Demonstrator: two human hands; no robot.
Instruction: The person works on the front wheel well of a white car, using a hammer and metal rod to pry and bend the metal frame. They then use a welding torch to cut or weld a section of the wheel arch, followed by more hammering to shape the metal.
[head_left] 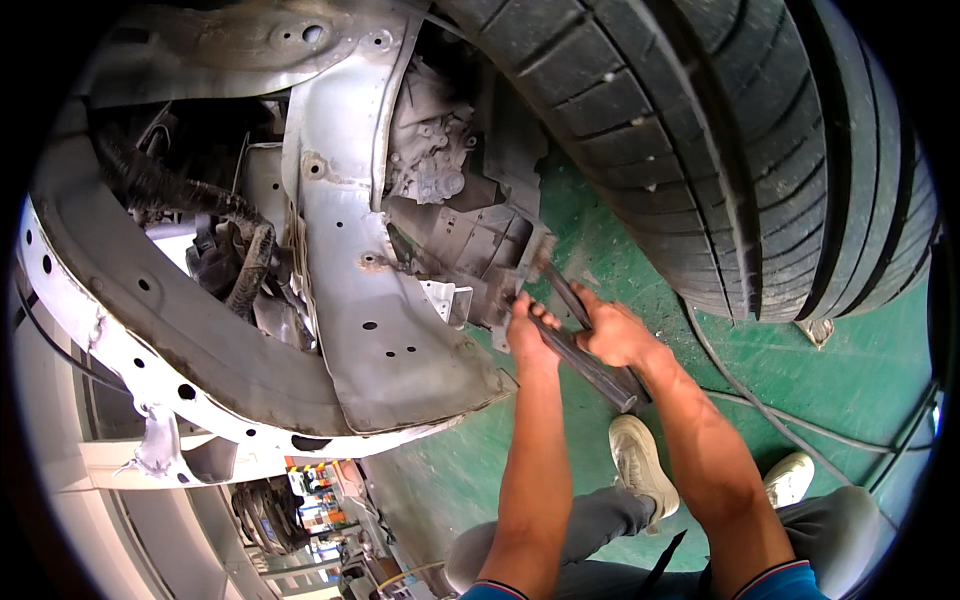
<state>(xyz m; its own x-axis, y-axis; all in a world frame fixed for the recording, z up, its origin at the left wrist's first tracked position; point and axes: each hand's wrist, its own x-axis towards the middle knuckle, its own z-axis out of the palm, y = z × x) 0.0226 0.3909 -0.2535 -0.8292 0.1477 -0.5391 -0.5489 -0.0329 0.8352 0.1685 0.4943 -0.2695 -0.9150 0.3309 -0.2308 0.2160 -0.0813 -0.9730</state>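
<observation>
My left hand (532, 338) is closed around a thick dark metal bar (592, 368), which slants from the torn panel edge down toward my shoes. Beside it, my right hand (618, 330) wraps round a second dark bar (565, 290), whose upper end reaches the grey sheet metal (490, 232). Whether the two bars join as one tool I cannot tell; their upper ends blur against the metal. A small pale bracket (446, 300) sits just left of my left hand.
A big black tyre (690, 150) stands close on the right. Bare body panels (345, 270) with a ragged lower edge fill the left. A grey hose (740, 385) crosses the green floor (425, 475). Shelves with colourful goods (318, 505) show at lower left.
</observation>
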